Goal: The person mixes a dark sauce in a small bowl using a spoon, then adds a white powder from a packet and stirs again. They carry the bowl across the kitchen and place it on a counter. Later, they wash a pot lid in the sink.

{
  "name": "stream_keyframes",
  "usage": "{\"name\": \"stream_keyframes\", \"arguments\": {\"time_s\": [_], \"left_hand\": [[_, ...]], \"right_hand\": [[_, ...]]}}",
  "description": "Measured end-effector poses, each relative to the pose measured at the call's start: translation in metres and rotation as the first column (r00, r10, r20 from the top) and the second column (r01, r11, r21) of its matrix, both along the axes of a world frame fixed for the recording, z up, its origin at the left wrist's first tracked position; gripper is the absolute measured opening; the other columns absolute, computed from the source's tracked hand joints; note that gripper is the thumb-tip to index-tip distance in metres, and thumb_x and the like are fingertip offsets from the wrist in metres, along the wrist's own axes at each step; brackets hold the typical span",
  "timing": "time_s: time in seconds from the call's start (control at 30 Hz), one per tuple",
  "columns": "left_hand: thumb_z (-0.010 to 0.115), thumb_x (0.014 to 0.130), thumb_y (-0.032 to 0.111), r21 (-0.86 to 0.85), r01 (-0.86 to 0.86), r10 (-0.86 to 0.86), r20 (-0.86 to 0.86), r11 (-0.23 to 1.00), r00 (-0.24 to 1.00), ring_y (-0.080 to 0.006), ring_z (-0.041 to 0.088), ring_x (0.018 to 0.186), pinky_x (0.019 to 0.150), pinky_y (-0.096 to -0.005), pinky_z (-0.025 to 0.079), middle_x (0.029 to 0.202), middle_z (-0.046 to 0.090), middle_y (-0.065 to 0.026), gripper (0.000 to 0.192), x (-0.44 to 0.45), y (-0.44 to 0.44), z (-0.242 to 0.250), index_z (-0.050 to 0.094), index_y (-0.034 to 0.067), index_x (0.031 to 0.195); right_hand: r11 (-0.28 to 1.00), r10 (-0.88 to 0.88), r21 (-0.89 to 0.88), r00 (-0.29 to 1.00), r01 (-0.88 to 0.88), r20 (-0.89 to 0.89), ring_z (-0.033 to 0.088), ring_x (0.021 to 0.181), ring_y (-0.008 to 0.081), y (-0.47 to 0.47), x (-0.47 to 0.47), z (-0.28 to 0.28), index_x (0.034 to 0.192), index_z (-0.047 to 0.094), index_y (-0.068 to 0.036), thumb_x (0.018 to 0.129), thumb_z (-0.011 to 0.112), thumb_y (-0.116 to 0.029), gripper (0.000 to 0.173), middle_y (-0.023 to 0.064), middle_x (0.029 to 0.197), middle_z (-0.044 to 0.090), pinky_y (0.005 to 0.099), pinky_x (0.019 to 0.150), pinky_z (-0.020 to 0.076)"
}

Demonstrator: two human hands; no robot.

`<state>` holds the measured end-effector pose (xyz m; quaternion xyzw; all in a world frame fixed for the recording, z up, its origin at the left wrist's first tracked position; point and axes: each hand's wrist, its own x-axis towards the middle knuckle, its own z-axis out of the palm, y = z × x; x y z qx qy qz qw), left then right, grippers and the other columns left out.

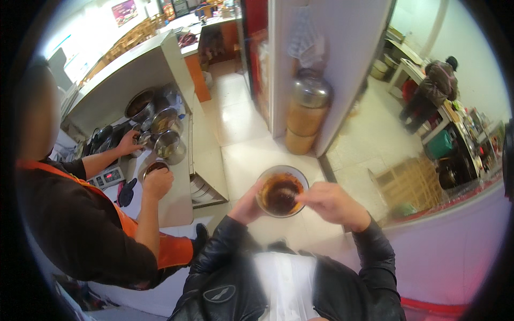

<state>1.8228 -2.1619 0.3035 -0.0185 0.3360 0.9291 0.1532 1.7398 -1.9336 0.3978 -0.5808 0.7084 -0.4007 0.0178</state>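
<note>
My left hand [249,204] grips the left side of a round bowl [294,170], which I hold in front of my body above the floor. A dark reddish-brown sauce [277,202] fills its lower part, and orange-red smears coat the inner wall. My right hand [330,202] is over the bowl's right rim, its fingers closed on a thin utensil [287,194] that reaches into the sauce. Motion blur hides the utensil's exact kind. Black jacket sleeves cover both my forearms.
On the left, a co-worker in an orange apron [176,250] handles a bowl [149,166] at a counter [176,212] with several metal pots [170,148]. A metal-topped cylindrical container [307,114] stands by the wall ahead. Another person [435,86] bends over a table at right.
</note>
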Motion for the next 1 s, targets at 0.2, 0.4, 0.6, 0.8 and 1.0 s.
{"name": "stream_keyframes", "arguments": {"time_s": [0.2,0.4,0.6,0.8,1.0], "left_hand": [[0.037,0.102,0.045,-0.016,-0.206,0.206,0.033,0.978,0.978,-0.0254,0.049,0.126,0.104,-0.0437,0.042,0.141,0.046,-0.0105,0.055,-0.008,-0.028,-0.017,0.037,0.008,0.143],[0.037,0.102,0.043,0.028,-0.401,0.389,0.183,0.916,0.903,-0.0245,0.048,0.127,0.104,-0.0439,0.043,0.139,0.049,-0.0107,0.054,-0.009,-0.066,-0.039,0.038,0.006,0.142],[0.039,0.103,0.037,-0.467,-0.614,0.534,-0.308,0.637,0.788,-0.0223,0.045,0.128,0.107,-0.0381,0.039,0.141,0.045,-0.0109,0.051,0.022,-0.141,-0.074,0.035,0.005,0.143],[0.045,0.1,0.031,-0.698,-0.643,0.624,-0.358,0.315,0.695,-0.0222,0.048,0.125,0.108,-0.0353,0.038,0.139,0.048,-0.0135,0.05,0.092,-0.236,-0.146,0.037,0.001,0.14],[0.052,0.099,0.033,0.015,-0.809,0.763,0.321,0.588,0.561,-0.0258,0.049,0.123,0.106,-0.0377,0.04,0.135,0.05,-0.0105,0.05,0.145,-0.285,-0.174,0.044,0.003,0.137]], "right_hand": [[0.994,-0.039,0.102,0.996,0.047,-0.082,0.06,0.071,0.0327,-0.042,-0.036,-0.012,0.089,0.066,-0.002,0.082,0.063,-0.004,0.008,0.0144,0.075,0.062,0.0405,0.063,0.0475],[0.992,0.105,-0.07,0.994,-0.107,-0.024,0.058,0.067,0.0309,-0.131,-0.039,-0.04,0.086,0.065,-0.001,0.081,0.064,-0.002,0.005,0.014,0.071,0.059,0.0376,0.062,0.0473],[0.988,-0.131,0.122,0.941,0.098,0.311,0.053,0.064,0.0141,-0.208,-0.079,-0.069,0.117,0.058,0.001,0.088,0.065,-0.011,0.032,0.0071,0.08,0.062,0.0281,0.058,0.0423],[0.995,-0.066,0.027,0.408,0.1,0.911,0.059,0.08,0.0146,-0.343,-0.126,-0.154,0.134,0.043,-0.003,0.098,0.048,-0.044,0.054,0.0105,0.105,0.062,0.026,0.067,0.0484],[0.942,-0.236,0.25,0.088,-0.225,0.968,0.054,0.115,0.0343,-0.493,-0.102,-0.251,0.139,0.036,-0.003,0.095,0.052,-0.047,0.064,0.0205,0.136,0.044,0.0452,0.093,0.0482]]}}
